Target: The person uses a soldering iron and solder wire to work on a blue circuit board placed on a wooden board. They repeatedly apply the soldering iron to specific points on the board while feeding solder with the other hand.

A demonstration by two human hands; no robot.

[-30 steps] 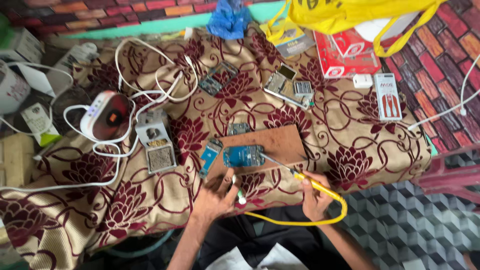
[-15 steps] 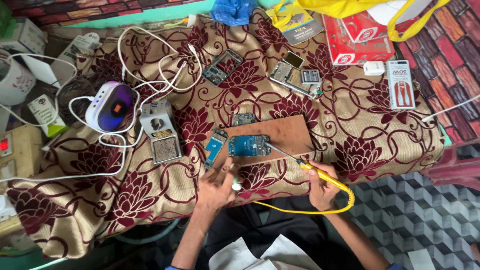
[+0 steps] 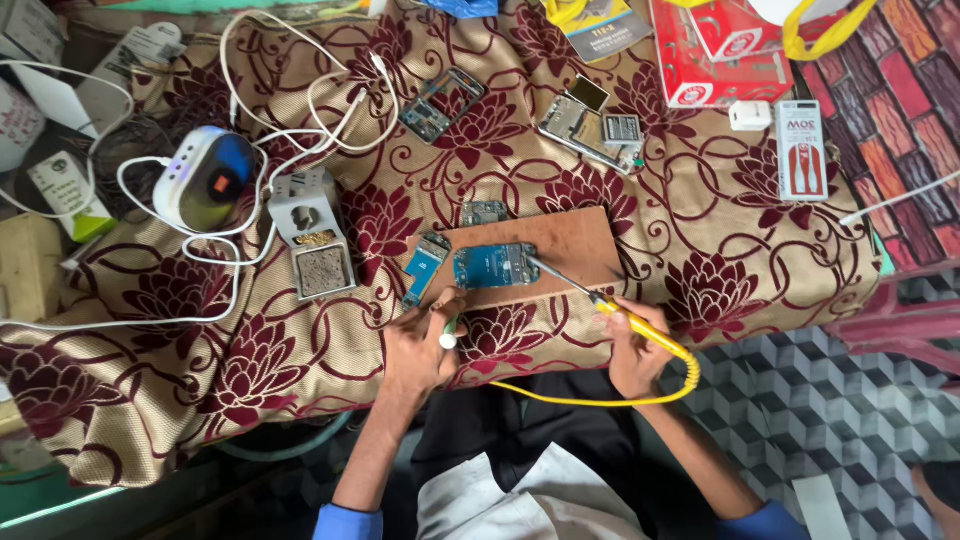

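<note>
Two bare hands work at the near edge of a table draped in a beige cloth [image 3: 250, 400] with maroon flowers. Right hand [image 3: 632, 352] has its fingers closed around the yellow handle of a soldering iron [image 3: 600, 302], whose thin metal tip slants up and left to touch the right end of a blue circuit board [image 3: 495, 266]. That board lies flat on a brown wooden board [image 3: 575, 240] near the table's middle front. Left hand [image 3: 420, 345] rests on the cloth just below the circuit board, fingers curled around a small white-tipped tool [image 3: 448, 336]; whether its fingertips touch the circuit board I cannot tell. A smaller blue board [image 3: 425, 268] lies just left of the wooden board. The iron's yellow cord [image 3: 620, 400] loops below the right hand. A grey stand [image 3: 315, 245] with a sponge sits further left, among white cables [image 3: 290, 110].
</note>
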